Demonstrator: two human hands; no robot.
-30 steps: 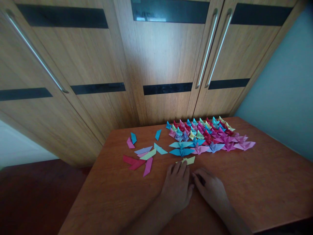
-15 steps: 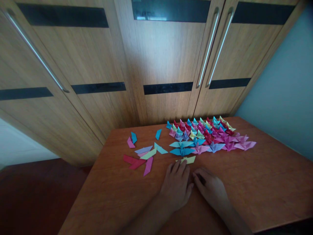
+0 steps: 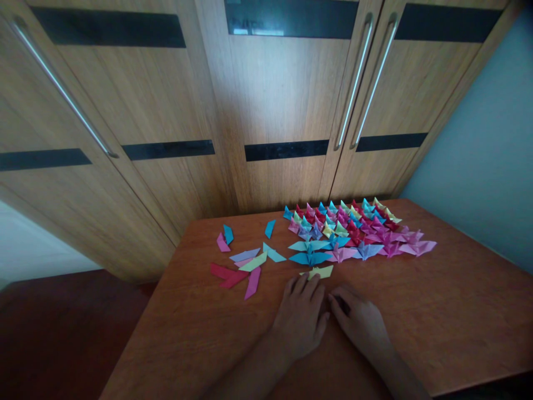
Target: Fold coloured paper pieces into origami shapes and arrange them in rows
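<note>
My left hand (image 3: 300,316) lies flat on the wooden table (image 3: 437,311), fingers stretched out, fingertips pressing the near edge of a yellow folded paper piece (image 3: 321,272). My right hand (image 3: 360,321) rests just to its right, fingers curled loosely toward the left hand, thumb tip near the left hand's side; nothing shows in it. Beyond the yellow piece sit rows of several folded paper cranes (image 3: 353,228) in blue, pink, red, yellow and purple.
Flat folded paper strips (image 3: 244,266) in red, pink, blue and green lie left of the cranes, with two small pieces (image 3: 225,238) further back. Wooden wardrobe doors (image 3: 270,111) with long metal handles stand behind the table. The table's left edge drops to a dark floor.
</note>
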